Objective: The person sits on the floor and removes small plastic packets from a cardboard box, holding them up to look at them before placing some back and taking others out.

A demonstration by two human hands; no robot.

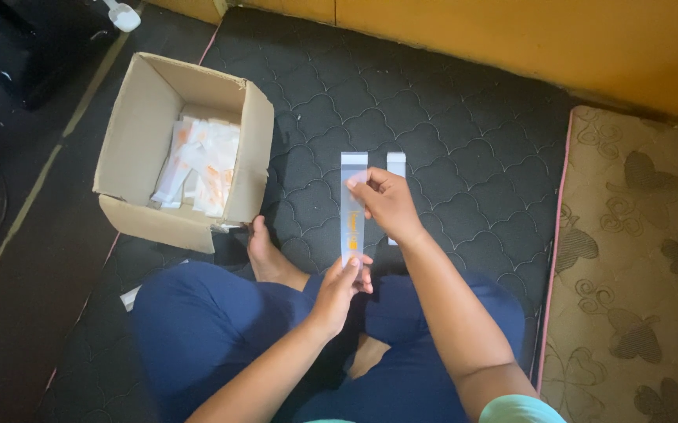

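Note:
I hold a long, narrow clear plastic sleeve [352, 205] with an orange mark near its lower end, upright in front of me. My left hand [340, 285] pinches its bottom end. My right hand [386, 202] grips it near the top. A second clear sleeve [396, 164] lies on the dark quilted mattress [448, 133] just behind my right hand, mostly hidden by it. I sit cross-legged in blue trousers, one bare foot [265, 254] beside the box.
An open cardboard box [139, 160] stands at the left, holding several white and orange packets [202, 164]. A tan patterned mat [636, 266] lies at the right. A yellow wall [511, 39] runs along the back. Dark floor lies left of the mattress.

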